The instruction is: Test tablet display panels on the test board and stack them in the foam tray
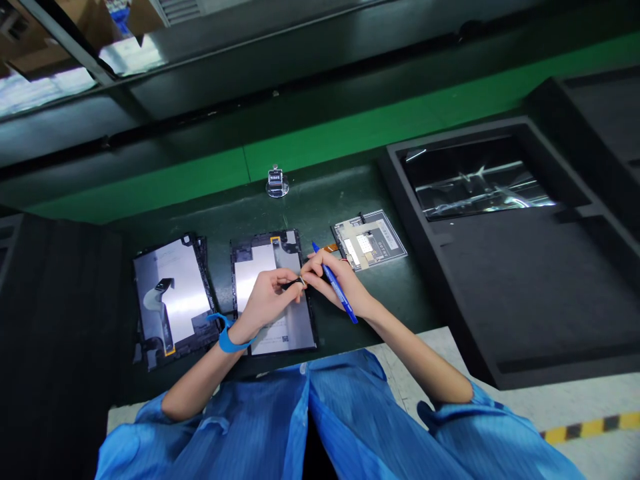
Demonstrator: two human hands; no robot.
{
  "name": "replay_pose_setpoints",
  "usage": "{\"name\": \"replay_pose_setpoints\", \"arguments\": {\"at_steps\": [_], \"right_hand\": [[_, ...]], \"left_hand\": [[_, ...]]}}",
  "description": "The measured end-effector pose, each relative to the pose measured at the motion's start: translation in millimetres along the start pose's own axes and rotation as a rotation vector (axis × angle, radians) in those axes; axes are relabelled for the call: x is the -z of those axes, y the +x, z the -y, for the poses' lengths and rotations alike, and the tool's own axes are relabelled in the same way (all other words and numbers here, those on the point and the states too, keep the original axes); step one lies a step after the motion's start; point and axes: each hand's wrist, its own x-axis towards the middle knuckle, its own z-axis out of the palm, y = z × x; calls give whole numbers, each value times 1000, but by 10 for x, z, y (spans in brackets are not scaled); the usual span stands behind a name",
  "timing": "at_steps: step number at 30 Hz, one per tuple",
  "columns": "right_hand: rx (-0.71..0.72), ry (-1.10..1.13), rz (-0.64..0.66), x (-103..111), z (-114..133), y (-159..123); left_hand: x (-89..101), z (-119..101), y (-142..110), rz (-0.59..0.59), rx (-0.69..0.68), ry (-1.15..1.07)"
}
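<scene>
My left hand (267, 297), with a blue band (231, 339) at the wrist, is closed over a display panel (285, 337) lying on the bench. Its thumb and fingers pinch the black end of a ribbon cable (291, 285). My right hand (345, 280) meets it there, fingertips pressed together at the cable's tip. A blue pen (340, 293) is tucked in the right hand and slants across it. Just beyond that hand lies a small circuit board (367, 240) on a printed sheet, an orange flex strip (330, 248) reaching toward the panel.
On the left, stacked display panels (187, 283) carry a loose curled flex cable (157, 303). A metal tally counter (276, 181) stands at the back of the dark bench. To the right, a large black foam tray (525, 287) holds a glossy film-covered panel (480, 177).
</scene>
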Motion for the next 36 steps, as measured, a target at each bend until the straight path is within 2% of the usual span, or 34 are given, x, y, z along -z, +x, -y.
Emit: {"name": "replay_pose_setpoints", "arguments": {"at_steps": [9, 15, 21, 23, 25, 27, 30, 33, 34, 36], "right_hand": [[-13, 14, -27, 8, 30, 15], [-29, 45, -7, -10, 30, 9], [-19, 33, -24, 2, 23, 0], [-33, 1, -88, 23, 19, -7], [-56, -11, -205, 52, 17, -11], [-69, -31, -327, 86, 24, -7], [-64, -71, -431, 137, 55, 9], [-79, -76, -526, 178, 97, 28], [-92, -73, -563, 191, 108, 34], [-121, -62, -632, 216, 122, 44]], "left_hand": [[2, -70, -22, -18, -6, -24], [-3, -15, 0, 4, 9, -34], [20, -29, -16, -3, -53, 61], [79, -25, -99, -60, -147, 160], [153, 37, -233, -81, -326, 347], [211, 180, -404, 20, -493, 648], [221, 506, -686, 232, -517, 1141], [199, 741, -959, 247, -529, 1456], [211, 747, -1042, 240, -558, 1504], [282, 621, -1172, 218, -651, 1494]]}}
